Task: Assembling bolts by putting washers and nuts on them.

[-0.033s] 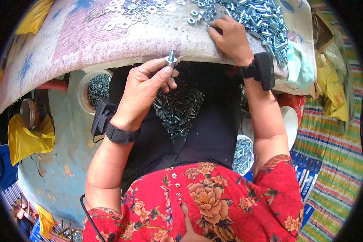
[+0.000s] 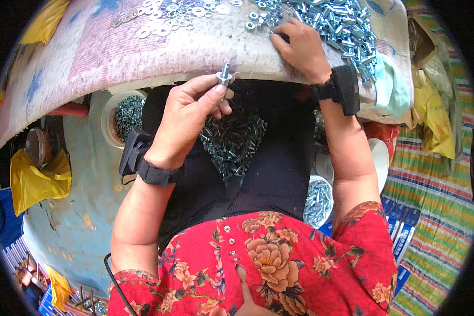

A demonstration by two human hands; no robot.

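Note:
Between its thumb and fingertips my left hand [image 2: 187, 113] pinches a metal bolt [image 2: 225, 69], held upright just off the table's near edge. A flat washer [image 2: 224, 79] sits around the bolt, and the fingers hide its lower end. My right hand [image 2: 303, 50] rests on the cloth-covered table [image 2: 216, 52], beside a group of hex nuts [image 2: 252, 25]. Its fingers are curled together, and what they hold, if anything, is hidden. Farther right lies a heap of metal sleeves [image 2: 347, 39]. Loose flat washers [image 2: 163, 30] are scattered at the far left of the nuts.
Dark metal bolts [image 2: 234, 147] lie in the lap between my legs. A white bucket of nuts [image 2: 108, 124] stands under the table at left, and a white bucket of metal parts [image 2: 329, 210] at right. A pale green cloth [image 2: 392, 87] hangs over the table's right corner.

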